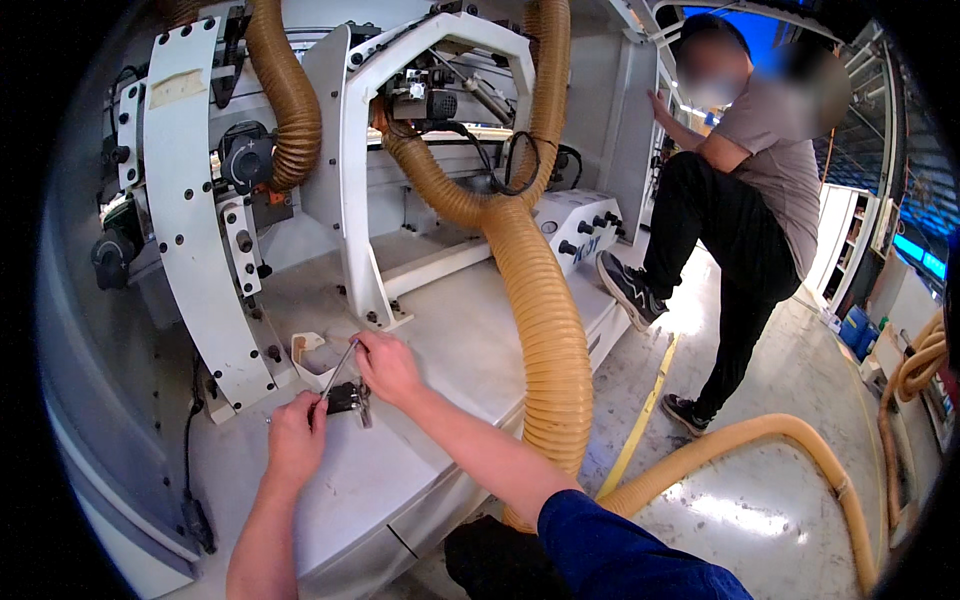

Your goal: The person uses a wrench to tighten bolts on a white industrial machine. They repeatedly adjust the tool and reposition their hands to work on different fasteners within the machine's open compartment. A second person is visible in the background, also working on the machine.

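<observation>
Workshop floor, large white machine (420, 330) filling view, ribbed tan hose (545, 320) draped over its deck. Left of hose, on deck: small black metal part (345, 398). Left hand (297, 438) closed, steadying part. Right hand (388, 368) gripping thin metal tool (340, 368) set into part. Judgement: fastening work mid-way, part not free. Second person (745, 190) stands right of hose.
</observation>
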`<state>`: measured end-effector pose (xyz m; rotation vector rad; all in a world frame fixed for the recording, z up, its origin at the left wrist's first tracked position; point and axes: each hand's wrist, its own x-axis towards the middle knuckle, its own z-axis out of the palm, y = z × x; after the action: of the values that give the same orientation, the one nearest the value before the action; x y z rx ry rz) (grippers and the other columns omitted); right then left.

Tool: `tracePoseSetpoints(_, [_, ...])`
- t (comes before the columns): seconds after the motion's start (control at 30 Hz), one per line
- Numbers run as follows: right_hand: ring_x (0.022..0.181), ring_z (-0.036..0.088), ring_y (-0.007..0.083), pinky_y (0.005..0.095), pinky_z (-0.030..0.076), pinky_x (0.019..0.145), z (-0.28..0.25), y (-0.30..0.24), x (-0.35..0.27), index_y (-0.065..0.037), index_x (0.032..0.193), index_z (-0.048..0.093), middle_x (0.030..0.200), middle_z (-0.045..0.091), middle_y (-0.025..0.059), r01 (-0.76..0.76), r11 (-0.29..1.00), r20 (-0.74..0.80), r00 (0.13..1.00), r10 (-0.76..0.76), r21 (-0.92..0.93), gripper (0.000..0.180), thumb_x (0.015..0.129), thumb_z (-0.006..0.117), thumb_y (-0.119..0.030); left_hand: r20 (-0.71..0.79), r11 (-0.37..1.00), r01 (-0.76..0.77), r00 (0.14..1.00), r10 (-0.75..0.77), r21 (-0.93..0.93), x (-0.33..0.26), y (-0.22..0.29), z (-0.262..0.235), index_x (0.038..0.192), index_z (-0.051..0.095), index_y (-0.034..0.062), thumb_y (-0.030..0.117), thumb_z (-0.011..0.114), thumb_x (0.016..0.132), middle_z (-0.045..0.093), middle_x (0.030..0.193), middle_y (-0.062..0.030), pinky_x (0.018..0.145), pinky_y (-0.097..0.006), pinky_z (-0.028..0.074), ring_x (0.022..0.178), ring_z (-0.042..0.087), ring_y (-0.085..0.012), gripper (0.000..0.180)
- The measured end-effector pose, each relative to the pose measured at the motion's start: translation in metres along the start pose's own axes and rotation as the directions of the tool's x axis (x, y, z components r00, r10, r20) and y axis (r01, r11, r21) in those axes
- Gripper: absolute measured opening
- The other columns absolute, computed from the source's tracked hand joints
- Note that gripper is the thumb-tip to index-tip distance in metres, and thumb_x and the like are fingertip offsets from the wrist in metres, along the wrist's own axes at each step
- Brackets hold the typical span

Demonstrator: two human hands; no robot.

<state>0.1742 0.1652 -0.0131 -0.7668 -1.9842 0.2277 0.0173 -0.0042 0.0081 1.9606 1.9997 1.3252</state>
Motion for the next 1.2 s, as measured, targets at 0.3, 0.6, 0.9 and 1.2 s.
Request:
tracePoseSetpoints(0.3, [0.091, 0.070, 0.0415, 0.0519, 0.057, 0.080, -0.003, 0.000, 0.000, -0.004, 0.107, 0.070, 0.097, 0.071, 0.0226, -0.014, 0.999, -0.003, 1.000, 0.014, -0.040, 0.020, 0.098, 0.061, -0.020, 0.009, 0.999, 0.039, 0.999, -0.039, -0.004, 0.002, 0.003, 0.001, 0.097, 0.070, -0.0011, 0.011, 0.068, 0.098, 0.069, 0.078, -0.0242, 0.065, -0.048, 0.052, 0.069, 0.068, -0.0421, 0.013])
tracePoseSetpoints(0.6, [0.094, 0.070, 0.0430, 0.0524, 0.057, 0.083, 0.008, -0.001, 0.005, -0.004, 0.110, 0.070, 0.101, 0.072, 0.0219, -0.071, 0.997, 0.003, 0.998, 0.071, 0.022, 0.022, 0.098, 0.061, -0.020, 0.020, 0.999, 0.026, 0.999, -0.027, 0.039, 0.003, -0.001, -0.007, 0.099, 0.072, 0.0008, 0.016, 0.068, 0.099, 0.069, 0.078, -0.0234, 0.066, -0.049, 0.054, 0.069, 0.068, -0.0419, 0.015])
tracePoseSetpoints(0.9, [0.094, 0.069, 0.0454, 0.0543, 0.055, 0.085, 0.004, 0.003, 0.000, -0.002, 0.109, 0.071, 0.100, 0.072, 0.0253, -0.036, 0.998, 0.003, 0.999, 0.036, 0.055, 0.023, 0.098, 0.060, -0.019, 0.041, 0.999, 0.012, 0.999, -0.013, 0.030, -0.004, 0.000, 0.000, 0.102, 0.071, -0.0006, 0.015, 0.067, 0.100, 0.071, 0.084, -0.0245, 0.069, -0.048, 0.055, 0.074, 0.071, -0.0398, 0.016])
tracePoseSetpoints(1.2, [0.092, 0.068, 0.0467, 0.0538, 0.056, 0.084, 0.001, 0.000, 0.005, 0.000, 0.105, 0.070, 0.099, 0.070, 0.0274, -0.075, 0.997, 0.035, 0.997, 0.075, 0.005, 0.021, 0.097, 0.058, -0.016, 0.051, 0.998, -0.023, 0.998, 0.020, 0.054, 0.006, -0.015, 0.004, 0.106, 0.068, 0.0030, 0.014, 0.066, 0.099, 0.071, 0.081, -0.0212, 0.067, -0.049, 0.052, 0.074, 0.068, -0.0442, 0.013])
